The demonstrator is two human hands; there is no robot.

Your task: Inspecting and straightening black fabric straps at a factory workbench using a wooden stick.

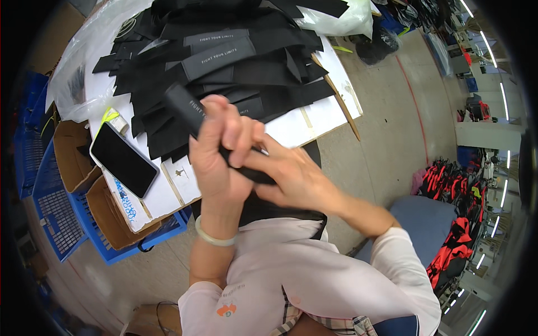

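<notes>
A black fabric strip (184, 107) with pale lettering slants up to the left from between my hands, held above the table's near edge. My left hand (219, 168), with a pale bangle at the wrist, is closed around its middle, fingers curled over it. My right hand (300, 176) grips the lower end of the strip just to the right, its fingers slightly smeared by motion and partly hidden behind the left hand's. Beyond them, a layered pile of similar black strips (218, 54) covers most of the white tabletop (291, 127); several carry a lettered panel.
A dark-screened phone (124, 159) lies at the table's left corner. Clear plastic bags (84, 73) are behind it. Blue crates (56, 215) with cardboard boxes (115, 221) stand below on the left. A wooden stick (343, 106) juts past the right edge. Black-and-red goods (457, 185) are heaped right.
</notes>
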